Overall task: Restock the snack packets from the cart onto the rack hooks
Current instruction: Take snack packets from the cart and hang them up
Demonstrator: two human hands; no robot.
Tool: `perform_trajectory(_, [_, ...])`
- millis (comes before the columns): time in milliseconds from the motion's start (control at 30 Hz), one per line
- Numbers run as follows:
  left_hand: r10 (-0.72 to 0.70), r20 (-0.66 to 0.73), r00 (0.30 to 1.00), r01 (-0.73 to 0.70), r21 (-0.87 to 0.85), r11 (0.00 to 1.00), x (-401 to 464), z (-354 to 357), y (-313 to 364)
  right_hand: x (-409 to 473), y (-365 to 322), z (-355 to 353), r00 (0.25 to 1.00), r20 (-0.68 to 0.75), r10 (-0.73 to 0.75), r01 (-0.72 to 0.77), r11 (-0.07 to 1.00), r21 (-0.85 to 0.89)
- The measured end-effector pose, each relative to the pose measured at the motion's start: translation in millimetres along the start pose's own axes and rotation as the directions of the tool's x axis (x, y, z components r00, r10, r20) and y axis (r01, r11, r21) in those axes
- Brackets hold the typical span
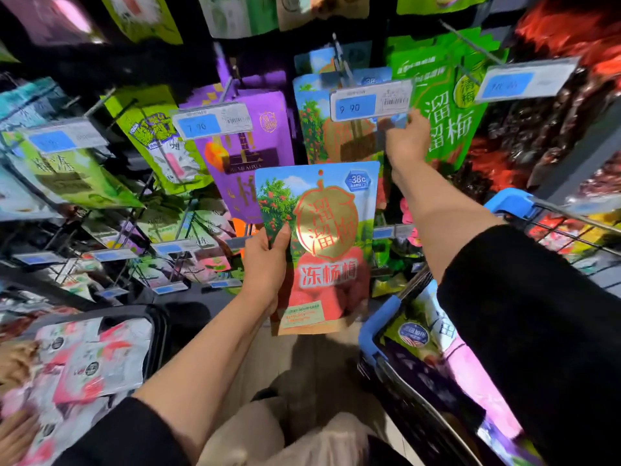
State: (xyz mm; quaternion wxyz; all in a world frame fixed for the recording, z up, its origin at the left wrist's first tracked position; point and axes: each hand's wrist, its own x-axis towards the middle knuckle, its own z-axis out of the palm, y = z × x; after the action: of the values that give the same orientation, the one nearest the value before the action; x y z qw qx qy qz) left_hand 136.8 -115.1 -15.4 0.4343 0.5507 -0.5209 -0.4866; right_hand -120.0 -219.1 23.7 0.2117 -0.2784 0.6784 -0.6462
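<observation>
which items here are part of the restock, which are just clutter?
Job:
- blue bayberry packet gripped by left hand
- right hand at 9.90 price tag
- matching packets on the hook
- cart

Clutter:
- purple packets
- green packets

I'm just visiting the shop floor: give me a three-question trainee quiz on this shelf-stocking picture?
1. True or false: the left hand holds a snack packet.
2. What number is on the price tag that the right hand reaches up to?
3. The cart stands: A) left of the person, B) right, C) behind the rack.

Key: 1 true; 2 9.90; 3 B.
</observation>
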Motion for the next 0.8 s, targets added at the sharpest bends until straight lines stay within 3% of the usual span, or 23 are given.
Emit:
perform_trajectory(67, [-0.018, 0.009, 1.0, 0.019, -0.013, 1.0, 6, -3, -3, -21, -4, -14, 0.992, -0.125, -0.013, 0.013, 1.0, 0.002])
perform_trajectory(100, [-0.023, 0.012, 1.0, 0.024, -0.036, 0.999, 9, -4, -3, -35, -5, -24, 0.993, -0.116, 0.025, -0.021, 0.999, 0.032])
perform_trajectory(133, [-0.043, 0.022, 0.999, 0.043, -0.04, 0.998, 10, -5, 1, -50, -7, -32, 0.993, 0.028, 0.114, -0.116, 0.984, 0.138])
perform_trajectory(167, [-0.056, 0.034, 0.998, 0.057, -0.032, 0.998, 10, -4, 7, -63, -7, -38, 0.937, 0.289, 0.195, -0.269, 0.932, 0.244])
perform_trajectory(200, [-0.035, 0.063, 0.997, 0.037, -0.033, 0.999, 10, -2, 17, -75, -8, -43, 0.831, 0.512, 0.216, -0.4, 0.872, 0.282])
perform_trajectory(233, [-0.014, 0.09, 0.996, 0.016, -0.025, 1.0, 9, 1, 26, -84, -7, -46, 0.753, 0.625, 0.207, -0.46, 0.845, 0.274])
perform_trajectory(267, [0.019, 0.114, 0.993, -0.017, -0.021, 1.0, 10, 4, 32, -90, -8, -47, 0.721, 0.663, 0.199, -0.474, 0.84, 0.264])
perform_trajectory(367, [0.056, 0.13, 0.99, -0.058, 0.018, 0.998, 18, 16, 35, -89, -7, -43, 0.803, 0.573, 0.167, -0.395, 0.868, 0.301])
perform_trajectory(467, [0.157, 0.055, 0.986, -0.166, 0.228, 0.959, 24, 20, 39, -77, -4, -47, 0.857, 0.501, 0.123, -0.331, 0.876, 0.35])
perform_trajectory(533, [0.374, 0.065, 0.925, -0.37, 0.377, 0.849, 26, 20, 49, -69, -2, -48, 0.879, 0.456, 0.135, -0.316, 0.882, 0.348])
perform_trajectory(600, [0.569, 0.213, 0.794, -0.586, 0.517, 0.624, 31, 22, 59, -61, -6, -48, 0.904, 0.405, 0.133, -0.272, 0.912, 0.308])
perform_trajectory(700, [0.64, 0.452, 0.621, -0.752, 0.574, 0.324, 41, 28, 72, -50, -15, -48, 0.917, 0.382, 0.118, -0.245, 0.921, 0.303])
perform_trajectory(800, [0.624, 0.558, 0.547, -0.792, 0.587, 0.17, 49, 35, 82, -43, -15, -46, 0.914, 0.388, 0.12, -0.252, 0.916, 0.311])
